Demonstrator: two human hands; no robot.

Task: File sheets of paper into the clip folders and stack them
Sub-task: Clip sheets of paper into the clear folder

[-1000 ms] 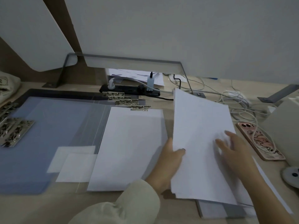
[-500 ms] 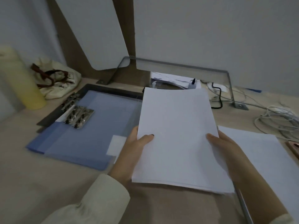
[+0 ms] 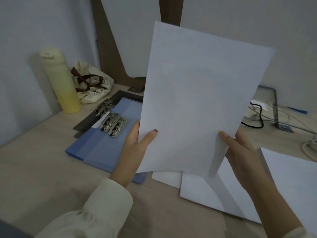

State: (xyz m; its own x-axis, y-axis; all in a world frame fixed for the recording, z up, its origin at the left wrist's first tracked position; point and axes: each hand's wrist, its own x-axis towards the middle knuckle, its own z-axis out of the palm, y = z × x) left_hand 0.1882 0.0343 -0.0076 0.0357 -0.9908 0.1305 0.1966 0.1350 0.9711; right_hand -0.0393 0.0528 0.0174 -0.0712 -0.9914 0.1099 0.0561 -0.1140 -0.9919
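Note:
A sheaf of white paper sheets is held upright and tilted above the desk. My left hand grips its lower left edge, thumb on the front. Its lower right edge is gripped by my right hand, where one corner of a sheet hangs down. Behind and left of the sheets lie overlapping blue clip folders with several metal clips on top. More white paper lies flat below the held sheets, and another pile of paper sits at the right edge.
A pale yellow bottle and a cream cloth bag stand at the back left against the wall. Cables and a metal bracket lie at the back right. The wooden desk spreads in front.
Both hands have lifted the sheets from lying low over the desk to upright in the air. The view has swung left, bringing the bottle and bag closer to centre.

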